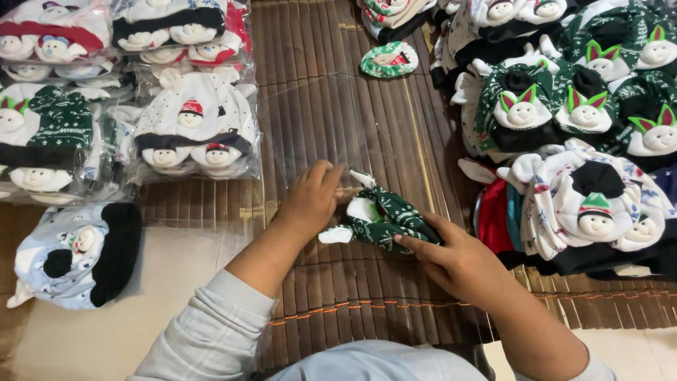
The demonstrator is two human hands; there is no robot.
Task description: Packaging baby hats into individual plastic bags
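Brown slatted bamboo mat (331, 120) fills the middle of the frame. Right side: loose heap of knit hats (585, 120), green, white and black, with small doll faces. Upper left: bagged hats (190, 127) stacked in clear plastic. Lower left: a pale blue and black hat (77, 254) lying alone. Clear plastic bag (310, 134) flat on the mat at centre, edges hard to trace, possibly open toward the hands. Green patterned hat (388, 219) sits at centre, just below the bag. Right hand (458, 264) pinches its lower edge; left hand (310, 201) is curled, fingertips at the hat's white tip.
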